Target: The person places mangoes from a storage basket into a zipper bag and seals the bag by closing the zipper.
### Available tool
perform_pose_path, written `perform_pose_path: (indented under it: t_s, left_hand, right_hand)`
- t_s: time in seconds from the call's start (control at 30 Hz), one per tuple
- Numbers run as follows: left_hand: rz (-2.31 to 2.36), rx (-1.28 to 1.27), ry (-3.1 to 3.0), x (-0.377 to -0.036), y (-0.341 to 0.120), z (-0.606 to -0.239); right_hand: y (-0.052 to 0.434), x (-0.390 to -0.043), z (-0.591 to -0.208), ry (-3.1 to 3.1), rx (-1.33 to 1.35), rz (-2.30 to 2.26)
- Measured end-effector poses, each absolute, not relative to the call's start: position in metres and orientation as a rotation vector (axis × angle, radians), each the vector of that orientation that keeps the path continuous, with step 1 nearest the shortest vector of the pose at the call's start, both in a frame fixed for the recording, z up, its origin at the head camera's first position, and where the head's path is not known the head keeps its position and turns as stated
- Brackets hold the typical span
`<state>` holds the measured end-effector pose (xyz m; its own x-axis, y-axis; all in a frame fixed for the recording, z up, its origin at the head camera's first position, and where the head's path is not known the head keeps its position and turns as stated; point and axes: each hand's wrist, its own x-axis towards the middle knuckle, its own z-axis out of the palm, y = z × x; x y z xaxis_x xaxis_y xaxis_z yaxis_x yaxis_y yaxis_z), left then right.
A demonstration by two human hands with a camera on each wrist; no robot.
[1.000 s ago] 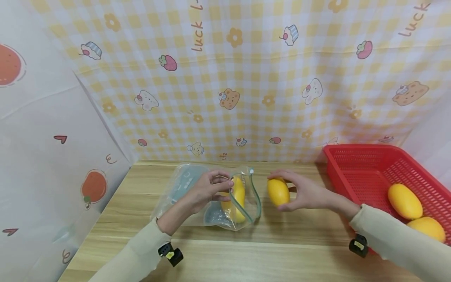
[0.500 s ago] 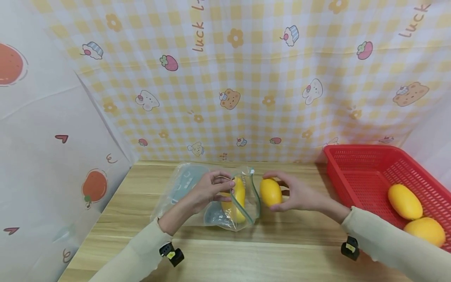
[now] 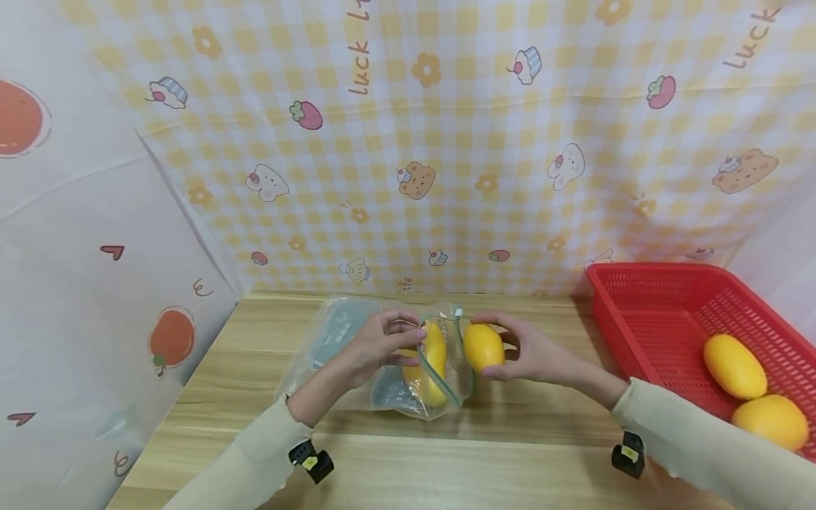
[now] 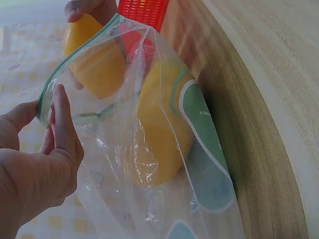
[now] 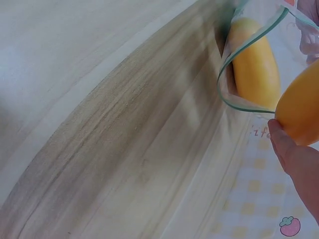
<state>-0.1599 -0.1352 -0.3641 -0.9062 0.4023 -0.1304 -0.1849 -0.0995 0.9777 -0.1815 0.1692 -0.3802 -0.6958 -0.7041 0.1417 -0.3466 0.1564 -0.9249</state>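
Observation:
A clear zip bag (image 3: 344,322) with a green seal lies on the wooden table, its mouth spread toward the right. My left hand (image 3: 379,347) pinches one lip of that mouth between thumb and fingers, at the green seal (image 4: 46,89). Inside the bag rests a yellow mango (image 5: 256,64), seen through the film, with more yellow behind my left fingers. My right hand (image 3: 535,352) grips another yellow mango (image 3: 483,348) right at the mouth, where it overlaps the green edge in the head view. Thumb and fingers sit on opposite ends of this fruit.
At the right stands a red perforated basket (image 3: 615,322) holding two yellow mangoes, one upper (image 3: 734,366) and one lower (image 3: 770,423). A checked yellow cloth (image 3: 484,142) hangs behind the table (image 3: 408,467), and a white printed sheet (image 3: 83,283) hangs at the left.
My right hand has carried the mango leftward, from a gap beside the bag to its mouth. The left hand has kept its pinch on the bag, almost still.

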Motion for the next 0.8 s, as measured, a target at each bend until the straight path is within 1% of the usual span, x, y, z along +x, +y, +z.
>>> perform_pose_path:
  t_s: [0.2, 0.8]
  left_hand:
    - [2.054, 0.238, 1.787, -0.161, -0.135, -0.364]
    - [2.093, 0.240, 1.769, -0.162, -0.134, -0.356]
  right_hand:
    - [0.171, -0.181, -0.380, 2.048, -0.982, -1.601]
    - [0.162, -0.177, -0.370, 2.060, -1.041, -1.668]
